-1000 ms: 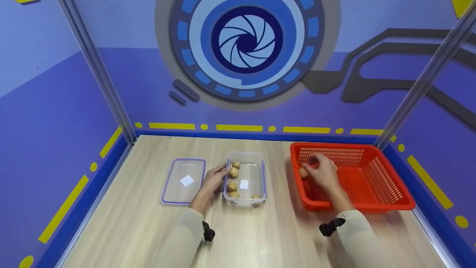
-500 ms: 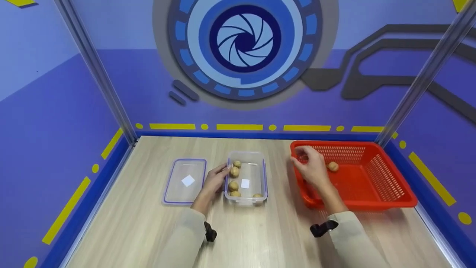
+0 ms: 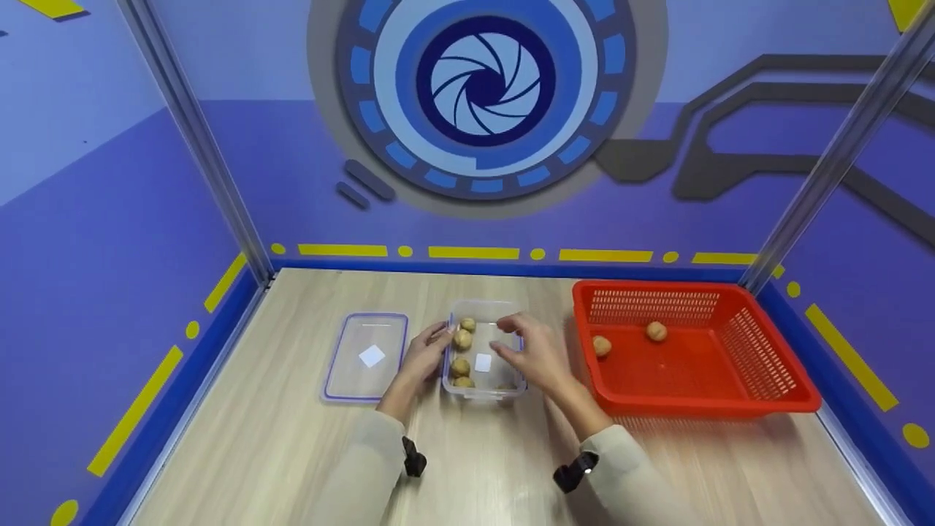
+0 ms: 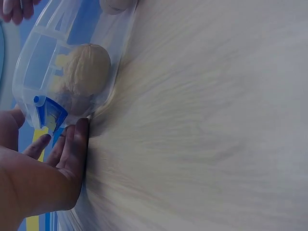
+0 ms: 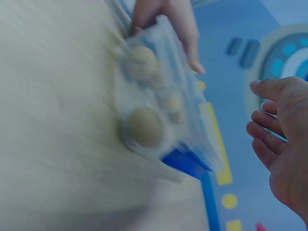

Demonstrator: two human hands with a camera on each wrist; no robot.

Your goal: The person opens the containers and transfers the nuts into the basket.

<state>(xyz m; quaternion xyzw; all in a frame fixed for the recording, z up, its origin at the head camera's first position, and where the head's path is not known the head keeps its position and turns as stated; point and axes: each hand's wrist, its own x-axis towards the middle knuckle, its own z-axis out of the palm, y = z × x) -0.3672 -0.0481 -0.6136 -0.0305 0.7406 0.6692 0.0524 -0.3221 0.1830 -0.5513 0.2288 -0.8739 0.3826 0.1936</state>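
Walnuts lie along the left side of a clear lidless plastic box; another sits at its front right corner, mostly hidden. Against the box's left wall rests my left hand, relaxed fingers touching near the blue-lined latch, thumb by the rim. My right hand is over the box's right side, thumb and fingers apart, nothing between them. The right wrist view, though blurred, shows that right hand beyond the box. Two walnuts stay in the red basket.
Left of the box lies its clear lid with a purple-blue edge and a white square on it. Everything stands on a light wood table. Printed panels enclose the back and sides.
My right hand has left the red basket and moved left over the clear box. A walnut it was beside now shows at the basket's left. My left hand stays at the box.
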